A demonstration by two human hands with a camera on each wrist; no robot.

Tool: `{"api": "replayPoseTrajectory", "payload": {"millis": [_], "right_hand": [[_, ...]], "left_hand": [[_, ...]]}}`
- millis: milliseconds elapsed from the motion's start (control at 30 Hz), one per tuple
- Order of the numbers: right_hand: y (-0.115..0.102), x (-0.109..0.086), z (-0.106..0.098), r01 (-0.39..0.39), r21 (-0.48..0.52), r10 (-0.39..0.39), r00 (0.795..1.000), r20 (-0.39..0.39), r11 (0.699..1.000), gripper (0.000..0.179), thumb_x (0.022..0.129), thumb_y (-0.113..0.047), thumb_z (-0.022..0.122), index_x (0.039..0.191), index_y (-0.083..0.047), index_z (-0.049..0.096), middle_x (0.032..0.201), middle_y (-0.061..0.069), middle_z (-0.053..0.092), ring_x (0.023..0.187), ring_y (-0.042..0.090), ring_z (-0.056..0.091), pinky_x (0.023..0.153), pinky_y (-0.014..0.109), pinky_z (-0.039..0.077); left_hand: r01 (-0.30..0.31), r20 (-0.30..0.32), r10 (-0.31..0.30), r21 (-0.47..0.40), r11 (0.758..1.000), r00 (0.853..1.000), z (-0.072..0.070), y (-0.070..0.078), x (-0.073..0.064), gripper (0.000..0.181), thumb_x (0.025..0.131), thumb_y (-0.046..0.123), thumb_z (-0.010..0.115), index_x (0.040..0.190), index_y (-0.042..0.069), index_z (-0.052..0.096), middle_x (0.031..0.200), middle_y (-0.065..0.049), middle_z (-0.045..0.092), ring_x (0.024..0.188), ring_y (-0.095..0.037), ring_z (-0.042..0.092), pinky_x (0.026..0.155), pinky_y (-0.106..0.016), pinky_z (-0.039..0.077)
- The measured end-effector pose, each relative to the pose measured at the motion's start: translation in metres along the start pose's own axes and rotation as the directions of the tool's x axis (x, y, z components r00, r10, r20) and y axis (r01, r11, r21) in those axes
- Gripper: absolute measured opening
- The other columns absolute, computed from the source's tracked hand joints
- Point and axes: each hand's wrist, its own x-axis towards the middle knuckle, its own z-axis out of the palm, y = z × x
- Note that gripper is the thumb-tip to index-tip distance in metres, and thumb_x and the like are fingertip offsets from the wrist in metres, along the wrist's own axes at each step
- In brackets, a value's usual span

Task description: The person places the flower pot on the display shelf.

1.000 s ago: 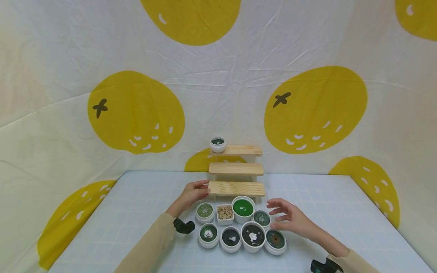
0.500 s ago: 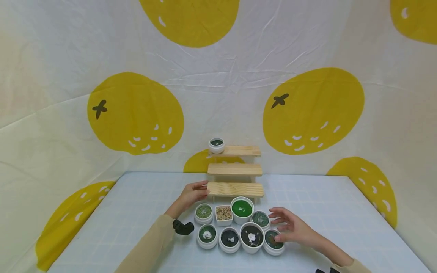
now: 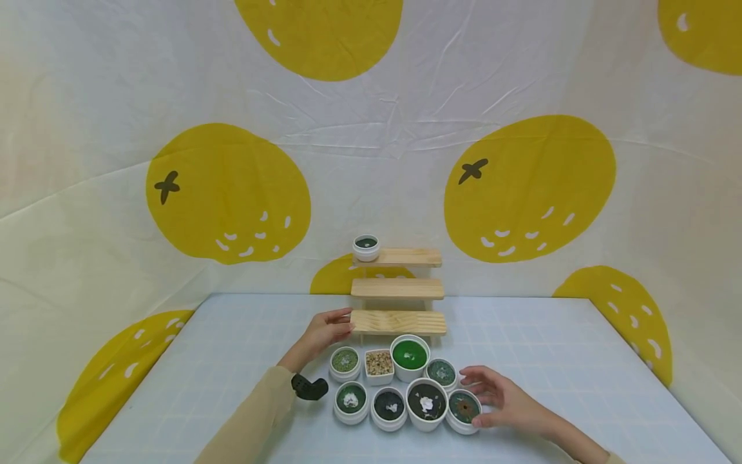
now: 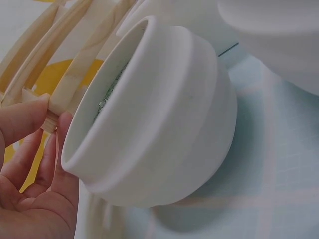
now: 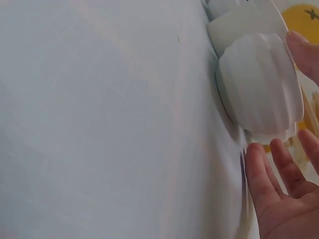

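My left hand point(image 3: 319, 335) pinches the left end of the lowest board of a three-step wooden stand point(image 3: 398, 322); the left wrist view shows thumb and fingers around that board's end point(image 4: 64, 94). My right hand point(image 3: 503, 401) is beside the right-hand front pot point(image 3: 464, 411), a round white one with dark green filling and a brown centre. In the right wrist view, thumb and spread, slightly bent fingers stand around this white pot point(image 5: 261, 87) without a clear grip. A white pot with dark filling point(image 3: 366, 248) sits at the top board's left end.
Several white pots stand close together before the stand, among them a bright green one point(image 3: 410, 356), a square one with pebbles point(image 3: 379, 366) and a tall dark one point(image 3: 426, 406). A patterned cloth point(image 3: 377, 180) hangs behind the pale table point(image 3: 249, 322).
My right hand has moved down and slightly right, from beside the back-right pot to the right-hand front pot. The left hand keeps its hold on the stand.
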Motion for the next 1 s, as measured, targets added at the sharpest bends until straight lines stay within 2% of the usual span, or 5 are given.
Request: {"api": "replayPoseTrajectory", "payload": {"millis": [400, 567, 733, 867, 1000], "right_hand": [[0.0003, -0.0010, 0.0038, -0.032, 0.049, 0.030, 0.999, 0.041, 0.998, 0.074, 0.079, -0.008, 0.077, 0.139, 0.007, 0.035, 0.132, 0.034, 0.044, 0.111, 0.000, 0.055, 0.094, 0.012, 0.048], [-0.0005, -0.0013, 0.0042, -0.051, 0.052, 0.048, 0.998, 0.048, 0.997, 0.073, 0.078, -0.008, 0.077, 0.137, 0.006, 0.037, 0.132, 0.021, 0.049, 0.113, 0.000, 0.055, 0.095, 0.012, 0.048], [0.0022, -0.0021, 0.0045, -0.009, 0.055, 0.006, 0.998, 0.067, 0.998, 0.067, 0.078, -0.007, 0.077, 0.133, 0.005, 0.041, 0.129, 0.008, 0.054, 0.112, 0.000, 0.055, 0.096, 0.015, 0.049], [0.0022, -0.0019, 0.0052, 0.017, 0.064, -0.022, 0.997, 0.076, 0.998, 0.065, 0.078, -0.006, 0.076, 0.132, 0.007, 0.043, 0.126, 0.013, 0.055, 0.109, 0.003, 0.057, 0.094, 0.017, 0.050], [0.0017, -0.0007, 0.0058, 0.008, 0.059, -0.013, 0.996, 0.085, 0.998, 0.064, 0.079, -0.007, 0.076, 0.132, 0.008, 0.044, 0.128, 0.019, 0.054, 0.110, 0.001, 0.056, 0.094, 0.015, 0.050]], "left_hand": [[-0.015, 0.004, 0.016, -0.025, 1.000, 1.000, 0.0018, 0.0031, -0.0040, 0.046, 0.089, 0.000, 0.063, 0.134, -0.004, 0.053, 0.122, -0.026, 0.061, 0.082, -0.010, 0.065, 0.081, -0.030, 0.060], [-0.021, 0.009, 0.021, -0.033, 0.999, 1.000, 0.0013, 0.0005, -0.0012, 0.047, 0.089, 0.000, 0.063, 0.134, -0.004, 0.052, 0.122, -0.025, 0.062, 0.082, -0.010, 0.066, 0.081, -0.030, 0.060], [-0.027, 0.018, 0.027, -0.027, 0.999, 0.999, 0.0010, 0.0009, -0.0009, 0.047, 0.089, 0.000, 0.062, 0.135, -0.004, 0.052, 0.122, -0.024, 0.062, 0.083, -0.009, 0.066, 0.081, -0.028, 0.059], [-0.025, 0.019, 0.026, -0.022, 0.999, 0.999, 0.0008, 0.0011, -0.0010, 0.047, 0.089, 0.000, 0.062, 0.135, -0.004, 0.051, 0.122, -0.024, 0.061, 0.084, -0.009, 0.066, 0.081, -0.028, 0.059], [-0.020, 0.016, 0.021, -0.017, 1.000, 1.000, 0.0010, 0.0011, -0.0011, 0.048, 0.089, 0.001, 0.063, 0.135, -0.004, 0.052, 0.122, -0.024, 0.061, 0.083, -0.009, 0.065, 0.081, -0.028, 0.059]]}}
